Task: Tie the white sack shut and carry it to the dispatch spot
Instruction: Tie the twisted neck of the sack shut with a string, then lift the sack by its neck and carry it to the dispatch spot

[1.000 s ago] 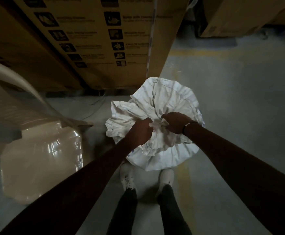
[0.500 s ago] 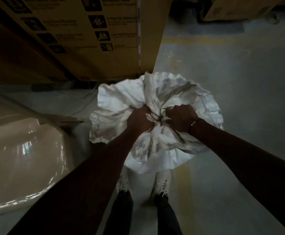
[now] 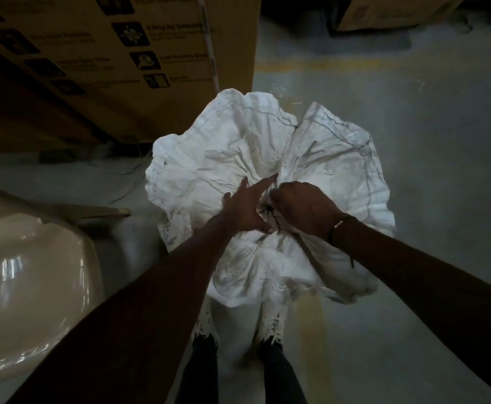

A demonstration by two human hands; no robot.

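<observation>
While the right hand (image 3: 302, 209) clenches the white sack's (image 3: 232, 150) gathered neck, the left hand (image 3: 245, 204) spreads straight fingers beside it — any tie is hidden.

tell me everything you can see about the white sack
The white sack looks like woven plastic cloth, crumpled, with thin dark lines near its edge. It stands on the grey floor by the person's shoes, its mouth gathered into a neck with the cloth flaring around it. The right hand grips the neck; the left hand, fingers extended, touches it.
</observation>
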